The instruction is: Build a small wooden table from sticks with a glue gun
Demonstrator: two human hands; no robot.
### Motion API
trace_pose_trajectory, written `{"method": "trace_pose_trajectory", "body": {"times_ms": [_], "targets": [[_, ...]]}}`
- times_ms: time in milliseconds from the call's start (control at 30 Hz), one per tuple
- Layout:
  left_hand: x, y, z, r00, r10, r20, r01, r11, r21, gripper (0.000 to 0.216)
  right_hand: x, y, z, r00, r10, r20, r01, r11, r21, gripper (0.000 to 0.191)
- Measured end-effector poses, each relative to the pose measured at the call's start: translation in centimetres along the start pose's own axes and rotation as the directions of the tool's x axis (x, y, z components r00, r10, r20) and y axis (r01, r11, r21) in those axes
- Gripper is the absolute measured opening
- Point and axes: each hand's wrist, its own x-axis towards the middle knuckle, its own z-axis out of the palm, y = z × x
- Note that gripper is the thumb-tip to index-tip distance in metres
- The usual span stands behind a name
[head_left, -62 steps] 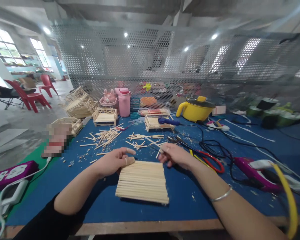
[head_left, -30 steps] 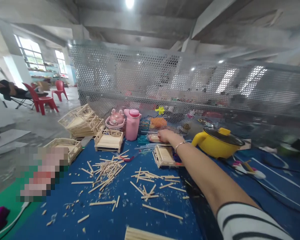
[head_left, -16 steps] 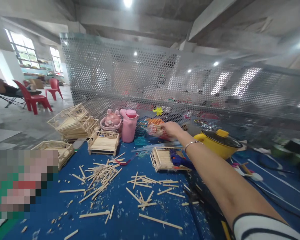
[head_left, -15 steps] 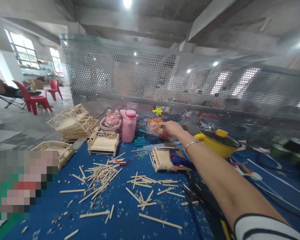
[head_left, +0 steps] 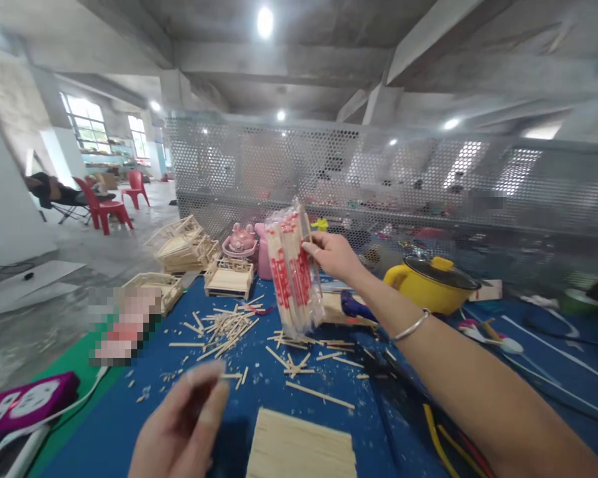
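Observation:
My right hand (head_left: 331,253) grips the upper right edge of a clear plastic packet of wooden chopsticks (head_left: 294,272) with red print, holding it upright above the table. My left hand (head_left: 184,421) is low in front, holding nothing, with fingers bent and thumb apart, slightly blurred. Right of it, at the bottom edge, lies a flat panel of wooden sticks (head_left: 301,448). Behind the packet, a blue glue gun (head_left: 357,307) rests by a small stick-built frame (head_left: 333,309), partly hidden. Loose wooden sticks (head_left: 229,328) are scattered over the blue tabletop (head_left: 249,418).
Finished-looking stick trays (head_left: 229,279) and a stack of frames (head_left: 184,244) stand at the back left. A pink jug (head_left: 264,255) is partly hidden by the packet. A yellow pot (head_left: 431,289) stands right. A purple device (head_left: 27,405) and white cable (head_left: 82,401) lie left.
My right hand has lifted the packet from the back of the table and brought it nearer, now upright. My left hand and the stick panel have come into view. The camera view has shifted.

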Motion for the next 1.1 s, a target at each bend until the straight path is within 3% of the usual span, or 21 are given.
{"method": "trace_pose_trajectory", "body": {"times_ms": [100, 133, 200, 300, 533, 700, 933, 1100], "targets": [[4.9, 2.5, 3.2, 0.993, 0.106, -0.059, -0.115, 0.976, -0.184, 0.064, -1.8, -2.0, 2.8, 0.995, 0.027, 0.096, -0.046, 0.98, 0.196, 0.021], [6.7, 2.9, 4.3, 0.995, 0.1, -0.011, -0.099, 0.959, -0.265, 0.07, -2.4, -2.5, 3.7, 0.992, 0.034, 0.119, -0.064, 0.966, 0.252, 0.021], [9.7, 3.0, 6.2, 0.979, 0.121, 0.164, -0.047, 0.917, -0.396, 0.07, -3.6, -3.2, 4.9, 0.988, 0.047, 0.149, -0.097, 0.933, 0.347, 0.02], [12.2, 2.2, 7.9, 0.962, 0.142, 0.233, -0.024, 0.895, -0.445, 0.06, -5.2, -3.2, 5.5, 0.982, 0.078, 0.175, -0.15, 0.878, 0.454, 0.021], [13.9, 2.3, 7.4, 0.966, 0.208, 0.157, -0.086, 0.824, -0.559, 0.049, -8.0, -0.1, 5.8, 0.945, 0.162, 0.285, -0.301, 0.774, 0.557, 0.03], [14.2, 3.8, 7.3, 0.963, 0.241, 0.122, -0.115, 0.775, -0.621, 0.047, -9.4, 0.2, 7.6, 0.895, 0.054, 0.444, -0.338, 0.731, 0.593, 0.073], [13.3, 5.1, 9.0, 0.973, 0.229, -0.032, -0.183, 0.679, -0.711, 0.041, -8.6, -1.8, 12.0, 0.961, 0.028, 0.275, -0.222, 0.669, 0.709, 0.114], [14.2, 6.6, 8.6, 0.974, 0.2, -0.105, -0.207, 0.597, -0.775, 0.039, -8.0, -2.6, 12.3, 0.989, -0.025, 0.146, -0.099, 0.617, 0.78, 0.135]]}}
